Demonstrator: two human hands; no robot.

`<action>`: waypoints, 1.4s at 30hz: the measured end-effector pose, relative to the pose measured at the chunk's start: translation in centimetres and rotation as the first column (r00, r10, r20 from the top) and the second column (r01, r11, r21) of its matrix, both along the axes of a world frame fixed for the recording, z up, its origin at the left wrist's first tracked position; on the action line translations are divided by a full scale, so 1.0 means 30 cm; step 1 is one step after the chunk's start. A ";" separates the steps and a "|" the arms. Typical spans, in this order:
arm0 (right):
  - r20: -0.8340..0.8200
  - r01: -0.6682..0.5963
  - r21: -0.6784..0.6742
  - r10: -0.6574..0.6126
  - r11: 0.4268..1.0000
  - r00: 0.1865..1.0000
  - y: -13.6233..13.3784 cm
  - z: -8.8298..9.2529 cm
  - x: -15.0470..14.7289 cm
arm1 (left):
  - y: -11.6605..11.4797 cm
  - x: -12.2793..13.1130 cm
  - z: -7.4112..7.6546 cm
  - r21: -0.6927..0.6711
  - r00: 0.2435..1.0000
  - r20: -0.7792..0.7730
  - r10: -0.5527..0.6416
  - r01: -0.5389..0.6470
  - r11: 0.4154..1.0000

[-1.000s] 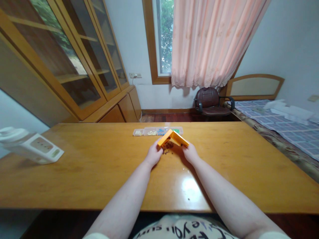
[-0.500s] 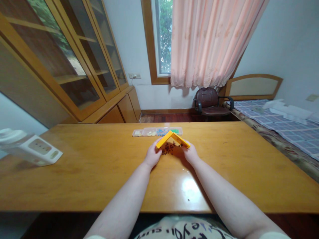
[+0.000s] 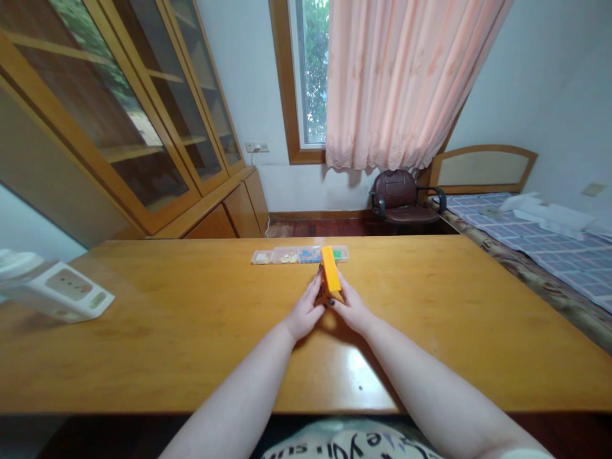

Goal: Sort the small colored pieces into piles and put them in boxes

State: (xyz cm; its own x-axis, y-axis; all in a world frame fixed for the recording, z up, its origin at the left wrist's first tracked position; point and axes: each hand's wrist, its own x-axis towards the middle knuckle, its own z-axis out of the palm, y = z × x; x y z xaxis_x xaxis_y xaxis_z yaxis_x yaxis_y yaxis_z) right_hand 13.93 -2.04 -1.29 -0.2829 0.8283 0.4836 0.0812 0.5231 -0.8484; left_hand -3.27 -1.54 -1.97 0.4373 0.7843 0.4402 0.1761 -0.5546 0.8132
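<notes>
In the head view, a narrow yellow case (image 3: 331, 271) stands on edge near the middle of the table, its long side pointing away from me. My left hand (image 3: 306, 312) is against its left side, fingers stretched along it and thumb toward the near end. On the opposite side, my right hand (image 3: 354, 309) has its fingers along the case, with the thumb bent across the near end. Small dark red-brown pieces (image 3: 322, 290) show between my left fingers and the case; most are hidden. Just beyond lies a clear compartment box (image 3: 262, 257) with pale, blue and green bits.
One tiny dark piece (image 3: 360, 387) lies close to the front edge of the wooden table (image 3: 182, 319). A white and clear plastic container (image 3: 71, 290) is on the left. Past the table are a brown armchair (image 3: 400, 194), a bed (image 3: 530, 217) and a glass-fronted cabinet (image 3: 210, 175).
Half a second ago, the yellow case was spread in an inverted V over many dark pieces. My hands have come together, and its sides are now folded close.
</notes>
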 end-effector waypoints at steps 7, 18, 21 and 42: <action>0.061 0.411 0.114 -0.419 0.905 0.906 0.022 0.001 0.030 | -0.039 0.053 0.019 0.040 0.955 -0.293 -0.052 0.066 0.997; 0.736 0.557 0.423 -0.630 0.714 0.248 0.251 0.026 0.415 | 0.108 -0.042 -0.034 0.038 0.719 -0.444 0.534 -0.580 0.814; 0.786 0.508 0.431 -0.587 0.746 0.193 0.275 0.003 0.452 | 0.119 -0.043 -0.054 0.071 0.623 -0.559 0.547 -0.621 0.780; 0.816 0.395 0.422 -0.532 0.816 0.226 0.342 -0.033 0.269 | 0.114 -0.021 -0.059 0.052 0.590 -0.616 0.521 -0.630 0.775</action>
State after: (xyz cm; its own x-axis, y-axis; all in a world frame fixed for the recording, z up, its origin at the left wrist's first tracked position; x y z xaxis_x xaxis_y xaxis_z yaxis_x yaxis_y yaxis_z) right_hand 22.00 8.22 -2.29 -0.1679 0.9359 0.3097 0.9803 0.1917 -0.0477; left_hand -3.90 1.89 -3.75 -0.0135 0.9930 0.1170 0.8639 -0.0474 0.5015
